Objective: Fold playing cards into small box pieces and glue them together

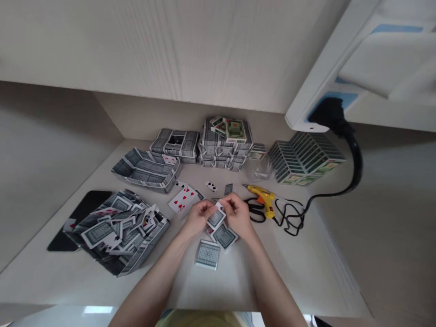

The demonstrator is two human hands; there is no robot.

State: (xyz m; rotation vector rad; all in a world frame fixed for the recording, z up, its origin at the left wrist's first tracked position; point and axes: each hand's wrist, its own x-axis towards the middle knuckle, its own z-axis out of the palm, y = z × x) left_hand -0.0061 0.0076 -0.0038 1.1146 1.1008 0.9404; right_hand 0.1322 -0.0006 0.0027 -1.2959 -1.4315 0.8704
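Both of my hands meet over the middle of the white table (299, 272). My left hand (199, 218) and my right hand (237, 213) pinch the top of a playing card (215, 217) held between them, patterned back toward me. Below it lie two more face-down cards, one (225, 236) just under my right hand and one (208, 254) nearer to me. A face-up card of red hearts (182, 200) lies just left of my left hand.
A tray made of cards, full of loose cards (119, 227), sits at the left over a black phone (80, 213). Card-built boxes (146, 169) and stacks (225, 145) stand behind. At right: yellow glue gun (263, 196), black scissors (255, 211), cord (289, 218), rows of card packs (304, 159).
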